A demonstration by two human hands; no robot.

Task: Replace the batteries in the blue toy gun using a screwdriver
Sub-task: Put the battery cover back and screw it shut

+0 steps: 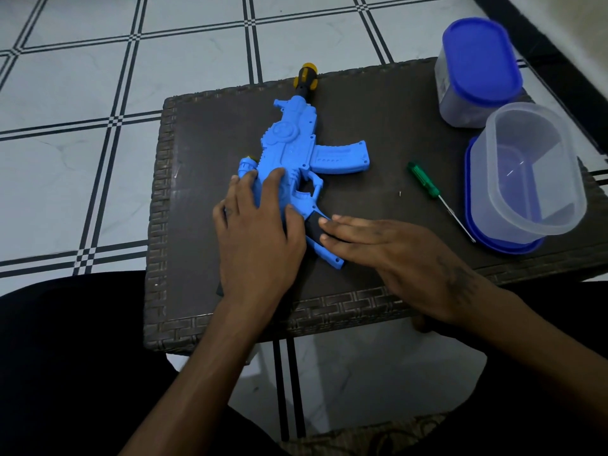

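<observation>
You're pinning the blue toy gun [296, 149] flat on the bench [378, 126] with your left hand [256, 232], grip spread and pressing on the rear body, while your right hand [394, 248] is lying flat, fingers together and holding nothing, fingertips touching the dark patch on the gun's handle [324, 241]. The gun's long axis is running away from you, muzzle far. The green screwdriver [427, 184] is lying on the bench well right of the gun, beside the clear container [526, 172], tip toward you, so your right hand is nearer.
</observation>
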